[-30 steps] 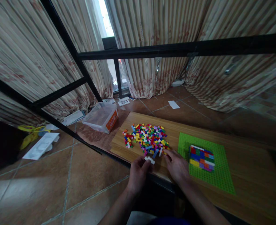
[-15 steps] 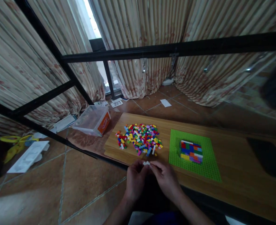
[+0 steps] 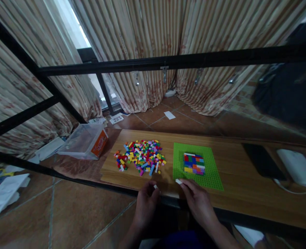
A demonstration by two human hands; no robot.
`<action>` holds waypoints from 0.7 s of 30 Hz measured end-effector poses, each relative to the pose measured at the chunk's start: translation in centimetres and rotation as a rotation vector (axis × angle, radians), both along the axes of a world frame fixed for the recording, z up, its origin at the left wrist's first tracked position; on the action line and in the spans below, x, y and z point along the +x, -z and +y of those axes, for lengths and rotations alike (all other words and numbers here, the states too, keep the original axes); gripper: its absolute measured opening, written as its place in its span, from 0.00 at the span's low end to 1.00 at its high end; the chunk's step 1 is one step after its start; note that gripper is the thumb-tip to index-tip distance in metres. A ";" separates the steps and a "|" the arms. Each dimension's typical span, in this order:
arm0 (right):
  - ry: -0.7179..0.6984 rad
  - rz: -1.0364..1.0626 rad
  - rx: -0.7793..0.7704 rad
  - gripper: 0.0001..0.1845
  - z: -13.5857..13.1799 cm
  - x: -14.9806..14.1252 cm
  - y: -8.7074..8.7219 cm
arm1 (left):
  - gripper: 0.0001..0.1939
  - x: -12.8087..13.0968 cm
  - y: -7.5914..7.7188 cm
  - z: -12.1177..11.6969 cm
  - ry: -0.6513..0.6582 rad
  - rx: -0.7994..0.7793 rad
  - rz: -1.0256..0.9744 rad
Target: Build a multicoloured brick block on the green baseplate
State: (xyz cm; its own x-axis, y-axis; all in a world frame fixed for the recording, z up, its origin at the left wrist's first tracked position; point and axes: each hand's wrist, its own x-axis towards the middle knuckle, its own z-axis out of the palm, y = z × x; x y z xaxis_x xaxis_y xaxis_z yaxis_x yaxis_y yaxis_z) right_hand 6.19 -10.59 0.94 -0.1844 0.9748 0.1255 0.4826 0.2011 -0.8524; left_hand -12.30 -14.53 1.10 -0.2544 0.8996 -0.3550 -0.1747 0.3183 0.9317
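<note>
Legible texts, brands and numbers: none that could be made out with certainty; item one, an orange label [image 3: 99, 143], set on the right-hand wall of the clear plastic box [image 3: 76, 140] beside the table [image 3: 236, 193]; it bore a line of pale lettering, slanted and too blurred to spell out; item two, a white card [image 3: 116, 119], which lay on the tiled floor [image 3: 90, 211] near the foot of the window [image 3: 95, 84]; it carried dark, block-like printed marks, too small to decipher; item three, papers [image 3: 98, 121] just left of the card; these showed mottled grey markings, likewise unreadable.
</note>
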 end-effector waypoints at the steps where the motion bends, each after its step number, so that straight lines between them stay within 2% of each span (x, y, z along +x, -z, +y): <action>1: 0.043 -0.020 -0.001 0.16 0.1 1.2 0.3 | 0.16 0.1 0.2 0.1 0.007 0.004 0.004; 5: 0.207 -0.128 -0.013 0.18 0.5 5.3 1.1 | 0.18 0.3 0.6 0.5 0.064 0.005 0.054; 8: 0.222 -0.181 0.043 0.18 1.3 6.7 1.0 | 0.18 0.3 0.8 0.7 0.091 0.010 0.099; 14: 0.144 -0.245 0.265 0.16 5.2 5.3 0.0 | 0.18 0.0 0.8 1.2 0.089 -0.024 0.124; 17: 0.107 -0.334 0.287 0.14 6.9 4.4 -0.2 | 0.17 -0.1 0.7 1.2 0.099 -0.023 0.133; 21: 0.120 -0.365 0.275 0.12 7.6 4.3 -0.1 | 0.17 -0.2 0.3 1.2 0.121 -0.037 0.150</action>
